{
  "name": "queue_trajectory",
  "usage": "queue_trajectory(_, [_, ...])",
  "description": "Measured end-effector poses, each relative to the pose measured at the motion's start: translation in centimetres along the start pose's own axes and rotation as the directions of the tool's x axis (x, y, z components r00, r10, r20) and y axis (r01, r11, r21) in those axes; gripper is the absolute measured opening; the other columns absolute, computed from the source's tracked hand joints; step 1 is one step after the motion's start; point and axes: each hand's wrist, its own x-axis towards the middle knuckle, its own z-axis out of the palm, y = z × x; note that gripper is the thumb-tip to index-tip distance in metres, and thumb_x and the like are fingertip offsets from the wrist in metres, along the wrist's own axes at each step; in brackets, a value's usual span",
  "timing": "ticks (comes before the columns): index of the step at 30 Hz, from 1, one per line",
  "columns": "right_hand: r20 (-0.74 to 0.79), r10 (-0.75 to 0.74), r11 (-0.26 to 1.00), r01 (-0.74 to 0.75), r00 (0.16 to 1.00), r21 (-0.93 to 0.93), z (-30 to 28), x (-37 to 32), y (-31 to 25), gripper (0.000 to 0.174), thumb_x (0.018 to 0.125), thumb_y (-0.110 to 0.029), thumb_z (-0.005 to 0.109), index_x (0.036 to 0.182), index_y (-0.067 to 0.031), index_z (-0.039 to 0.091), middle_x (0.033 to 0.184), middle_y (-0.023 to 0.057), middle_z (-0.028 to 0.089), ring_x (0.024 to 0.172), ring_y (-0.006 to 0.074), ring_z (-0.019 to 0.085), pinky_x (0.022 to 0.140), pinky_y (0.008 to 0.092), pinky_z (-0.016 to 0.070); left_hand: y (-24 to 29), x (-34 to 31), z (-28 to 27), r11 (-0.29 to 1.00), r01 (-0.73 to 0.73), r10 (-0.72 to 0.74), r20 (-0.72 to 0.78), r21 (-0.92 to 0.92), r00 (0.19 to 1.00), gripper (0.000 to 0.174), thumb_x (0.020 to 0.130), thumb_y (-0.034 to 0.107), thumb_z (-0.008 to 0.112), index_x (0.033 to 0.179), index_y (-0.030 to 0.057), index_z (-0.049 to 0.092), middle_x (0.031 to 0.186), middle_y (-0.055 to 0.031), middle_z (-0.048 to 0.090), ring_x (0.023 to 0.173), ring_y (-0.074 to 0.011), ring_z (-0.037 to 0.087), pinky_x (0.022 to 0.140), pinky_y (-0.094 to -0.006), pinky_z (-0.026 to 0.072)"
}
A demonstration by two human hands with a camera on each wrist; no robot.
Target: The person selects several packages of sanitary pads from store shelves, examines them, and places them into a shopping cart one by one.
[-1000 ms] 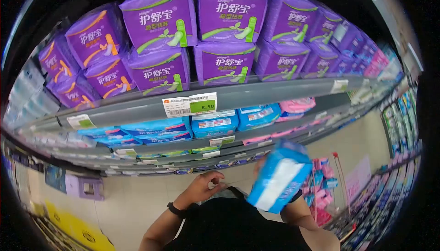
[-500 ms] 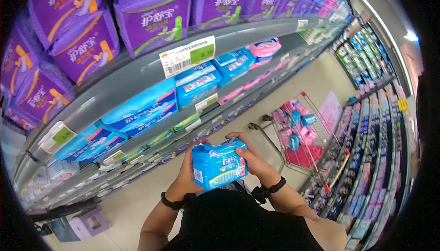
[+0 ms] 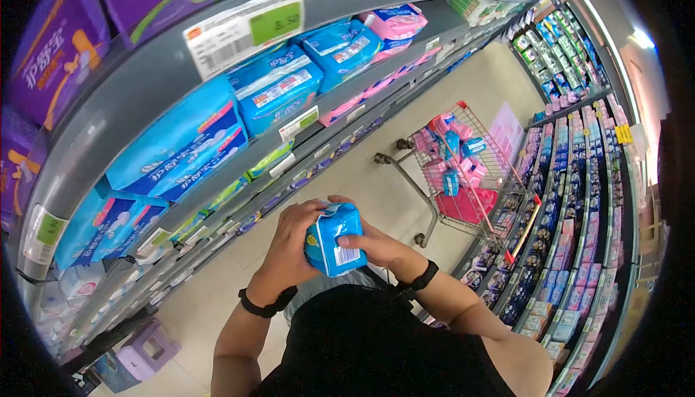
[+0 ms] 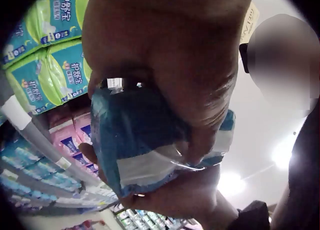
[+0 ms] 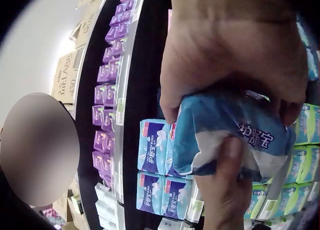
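Note:
A blue plastic pack of sanitary pads [image 3: 335,227] is held in front of the chest by both hands. My left hand [image 3: 289,241] grips it from the left, fingers bent over the top. From the other side my right hand [image 3: 380,243] holds it, the thumb lying across the end panel beside the barcode. In the left wrist view a pale band crosses the blue pack [image 4: 140,135]. White brand lettering shows on the pack [image 5: 255,135] in the right wrist view, where a thumb presses its face.
A shelf rail [image 3: 130,71] with price tags curves along the left. Below it sit more blue packs [image 3: 279,82] and a pink pack [image 3: 394,22]. A wire shopping cart [image 3: 474,187] holding pink and blue packs stands ahead right. Another stocked shelf [image 3: 572,230] runs along the right.
The pack, earlier in the right hand alone, came to the chest and into both hands. It has since been turned from its lettered front to its barcode end. The view swung right.

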Motion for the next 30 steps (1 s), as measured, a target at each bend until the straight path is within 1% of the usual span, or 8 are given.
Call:
queue_trajectory(2, [-0.006, 0.044, 0.993, -0.043, 0.999, 0.111, -0.8, -0.4, 0.4, 0.105, 0.081, -0.031, 0.078, 0.155, -0.0119, 0.006, 0.147, 0.0146, 0.036, 0.138, 0.0284, 0.037, 0.112, 0.0432, 0.0347, 1.2, 0.7, 0.7, 0.987, 0.052, -0.056, 0.019, 0.151, 0.998, 0.096, 0.054, 0.020, 0.091, 0.136, 0.0047, 0.043, 0.136, -0.0173, 0.051, 0.130, -0.0391, 0.047, 0.108, -0.0483, 0.0360])
queue_trajectory(5, [-0.046, -0.125, 0.992, 0.126, 0.991, 0.021, -3.3, -1.3, 0.8, 0.099, 0.083, -0.028, 0.077, 0.152, -0.0090, 0.008, 0.142, 0.0187, 0.037, 0.132, 0.0297, 0.040, 0.108, 0.0411, 0.0381, 1.0, 0.7, 3.9, 0.965, 0.180, -0.174, -0.050, 0.193, 0.984, 0.117, 0.054, 0.025, 0.093, 0.147, 0.0029, 0.027, 0.141, -0.0213, 0.044, 0.133, -0.0407, 0.044, 0.110, -0.0481, 0.0361])
queue_trajectory(9, [-0.060, -0.306, 0.916, 0.276, 0.950, -0.292, -6.6, -4.4, -1.1, 0.100, 0.080, -0.029, 0.079, 0.150, -0.0068, 0.011, 0.143, 0.0200, 0.035, 0.134, 0.0302, 0.039, 0.109, 0.0408, 0.0362, 1.9, 1.8, 8.0, 0.932, 0.298, -0.254, 0.215, -0.205, 0.943, 0.147, 0.053, 0.046, 0.095, 0.153, 0.0049, -0.005, 0.151, -0.0238, 0.028, 0.140, -0.0378, 0.036, 0.113, -0.0478, 0.0341])
queue_trajectory(12, [-0.046, -0.354, 0.855, 0.304, 0.934, -0.421, -10.4, -7.8, -1.8, 0.101, 0.080, -0.029, 0.080, 0.151, -0.0072, 0.012, 0.147, 0.0196, 0.032, 0.137, 0.0304, 0.035, 0.110, 0.0417, 0.0336, 3.2, 3.2, 12.5, 0.779, 0.375, -0.233, 0.324, -0.503, 0.917, 0.147, 0.054, 0.049, 0.095, 0.154, 0.0095, -0.006, 0.152, -0.0228, 0.027, 0.141, -0.0361, 0.034, 0.114, -0.0476, 0.0333])
queue_trajectory(17, [-0.077, -0.444, 0.811, 0.364, 0.893, -0.459, -18.7, -13.9, -1.3, 0.094, 0.082, -0.033, 0.078, 0.148, -0.0029, 0.018, 0.138, 0.0212, 0.040, 0.130, 0.0298, 0.043, 0.108, 0.0410, 0.0366, 4.7, 5.9, 20.8, 0.735, 0.452, -0.289, 0.369, -0.505, 0.883, 0.120, 0.073, 0.034, 0.085, 0.154, 0.0137, -0.001, 0.151, -0.0182, 0.024, 0.138, -0.0338, 0.036, 0.109, -0.0483, 0.0372])
queue_trajectory(24, [-0.245, -0.539, 0.812, 0.419, 0.806, -0.406, -29.8, -20.5, 2.1, 0.085, 0.089, -0.039, 0.070, 0.147, -0.0015, 0.022, 0.140, 0.0220, 0.040, 0.133, 0.0304, 0.040, 0.111, 0.0410, 0.0330, 7.9, 11.3, 33.3, 0.770, 0.490, -0.236, 0.531, -0.409, 0.814, 0.108, 0.077, 0.037, 0.081, 0.154, 0.0102, 0.010, 0.149, -0.0152, 0.028, 0.138, -0.0279, 0.034, 0.113, -0.0444, 0.0319])
queue_trajectory(25, [-0.271, -0.525, 0.825, 0.404, 0.807, -0.395, -30.9, -21.7, 1.8, 0.084, 0.089, -0.038, 0.071, 0.147, -0.0013, 0.022, 0.140, 0.0221, 0.040, 0.133, 0.0305, 0.040, 0.111, 0.0412, 0.0326, 7.4, 11.9, 34.9, 0.782, 0.468, -0.200, 0.546, -0.411, 0.814, 0.104, 0.077, 0.025, 0.081, 0.151, 0.0088, 0.010, 0.145, -0.0184, 0.034, 0.134, -0.0301, 0.040, 0.110, -0.0434, 0.0374])
queue_trajectory(30, [-0.349, -0.555, 0.824, 0.439, 0.755, -0.358, -36.1, -26.4, 1.2, 0.085, 0.087, -0.033, 0.073, 0.148, -0.0033, 0.022, 0.141, 0.0210, 0.041, 0.130, 0.0301, 0.042, 0.110, 0.0418, 0.0342, 9.9, 15.6, 41.6, 0.730, 0.503, -0.179, 0.581, -0.462, 0.794, 0.102, 0.075, 0.023, 0.083, 0.148, 0.0063, 0.014, 0.140, -0.0186, 0.037, 0.131, -0.0288, 0.043, 0.108, -0.0430, 0.0386])
